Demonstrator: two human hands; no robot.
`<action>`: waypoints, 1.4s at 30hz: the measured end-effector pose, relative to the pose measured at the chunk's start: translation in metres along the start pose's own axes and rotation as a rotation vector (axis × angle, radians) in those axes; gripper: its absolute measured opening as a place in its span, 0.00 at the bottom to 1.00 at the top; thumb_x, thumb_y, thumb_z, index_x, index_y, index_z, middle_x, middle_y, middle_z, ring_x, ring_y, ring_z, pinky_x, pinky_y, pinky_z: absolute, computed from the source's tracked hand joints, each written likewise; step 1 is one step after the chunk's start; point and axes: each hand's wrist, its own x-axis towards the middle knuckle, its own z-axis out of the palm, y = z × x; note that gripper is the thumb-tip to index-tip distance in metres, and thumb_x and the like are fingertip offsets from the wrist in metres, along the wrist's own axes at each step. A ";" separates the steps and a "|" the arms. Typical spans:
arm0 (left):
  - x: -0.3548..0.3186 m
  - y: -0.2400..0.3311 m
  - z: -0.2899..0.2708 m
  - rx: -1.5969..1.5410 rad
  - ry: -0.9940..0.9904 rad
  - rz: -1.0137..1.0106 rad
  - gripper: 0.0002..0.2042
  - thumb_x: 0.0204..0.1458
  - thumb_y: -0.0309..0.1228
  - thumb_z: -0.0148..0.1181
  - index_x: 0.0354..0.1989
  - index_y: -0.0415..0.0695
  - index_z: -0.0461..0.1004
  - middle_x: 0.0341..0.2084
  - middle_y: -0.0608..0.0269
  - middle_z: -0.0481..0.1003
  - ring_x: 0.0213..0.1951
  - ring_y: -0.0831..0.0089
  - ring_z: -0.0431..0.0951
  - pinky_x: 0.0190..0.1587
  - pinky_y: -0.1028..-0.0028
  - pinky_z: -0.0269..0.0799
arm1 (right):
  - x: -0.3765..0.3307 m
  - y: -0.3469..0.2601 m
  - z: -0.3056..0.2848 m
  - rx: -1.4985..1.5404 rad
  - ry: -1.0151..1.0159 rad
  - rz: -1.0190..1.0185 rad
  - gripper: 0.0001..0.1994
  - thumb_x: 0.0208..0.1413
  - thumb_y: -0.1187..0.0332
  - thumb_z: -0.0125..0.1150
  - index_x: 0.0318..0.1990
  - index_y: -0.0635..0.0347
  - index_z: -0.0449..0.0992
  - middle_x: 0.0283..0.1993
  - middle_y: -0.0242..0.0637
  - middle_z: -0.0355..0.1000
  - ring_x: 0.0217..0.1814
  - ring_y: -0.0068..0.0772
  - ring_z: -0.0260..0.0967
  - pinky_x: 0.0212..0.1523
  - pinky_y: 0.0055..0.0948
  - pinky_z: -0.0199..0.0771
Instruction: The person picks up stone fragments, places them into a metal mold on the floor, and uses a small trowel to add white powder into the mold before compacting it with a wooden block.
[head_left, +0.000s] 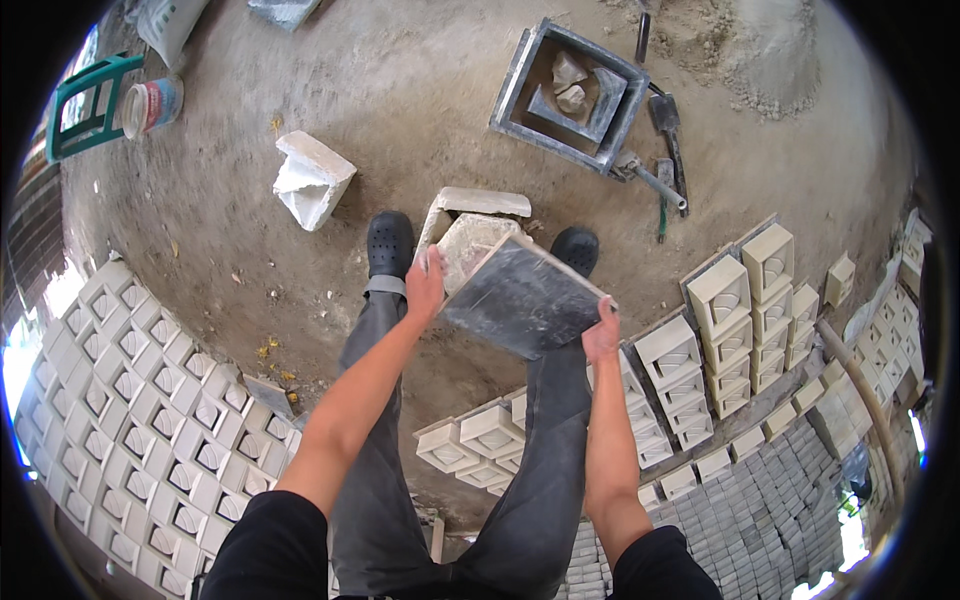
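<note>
The dark board (530,295) is held obliquely between the shoes (389,243), overlapping the pale slab (474,248); one corner points away from the body, and the sides appear too nearly equal for a long axis to be told. The right corner is grasped by the right hand (602,332), whereas at the left corner the grip of the left hand (427,285) cannot be told. Control is probably best secured by even support at opposite corners, with the slab's rim kept unstruck.
</note>
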 end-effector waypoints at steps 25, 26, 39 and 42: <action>0.103 -0.011 0.028 0.648 -0.448 0.137 0.51 0.30 0.57 0.78 0.56 0.28 0.66 0.47 0.40 0.76 0.51 0.54 0.78 0.55 0.63 0.72 | -0.074 -0.054 -0.164 0.031 0.203 -0.045 0.20 0.65 0.56 0.55 0.57 0.60 0.68 0.60 0.39 0.68 0.62 0.37 0.65 0.65 0.42 0.61; 0.103 -0.012 0.025 0.640 -0.437 0.111 0.50 0.30 0.56 0.78 0.56 0.28 0.66 0.46 0.41 0.77 0.50 0.55 0.78 0.55 0.63 0.72 | -0.071 -0.043 -0.174 0.017 0.250 -0.036 0.22 0.65 0.55 0.54 0.59 0.59 0.67 0.61 0.38 0.68 0.63 0.38 0.65 0.65 0.43 0.61; 0.091 -0.011 0.024 0.449 -0.439 0.106 0.53 0.28 0.58 0.78 0.57 0.29 0.62 0.51 0.40 0.72 0.54 0.54 0.74 0.57 0.63 0.70 | 0.045 -0.011 -0.259 -0.156 0.766 0.197 0.29 0.64 0.49 0.54 0.66 0.52 0.58 0.61 0.40 0.66 0.60 0.44 0.66 0.63 0.52 0.65; 0.093 -0.017 0.028 0.431 -0.434 0.166 0.51 0.27 0.60 0.77 0.52 0.29 0.66 0.47 0.39 0.75 0.52 0.53 0.76 0.56 0.63 0.70 | 0.078 -0.022 -0.271 -0.117 0.758 0.358 0.25 0.66 0.48 0.49 0.65 0.46 0.60 0.64 0.42 0.60 0.62 0.49 0.61 0.62 0.52 0.66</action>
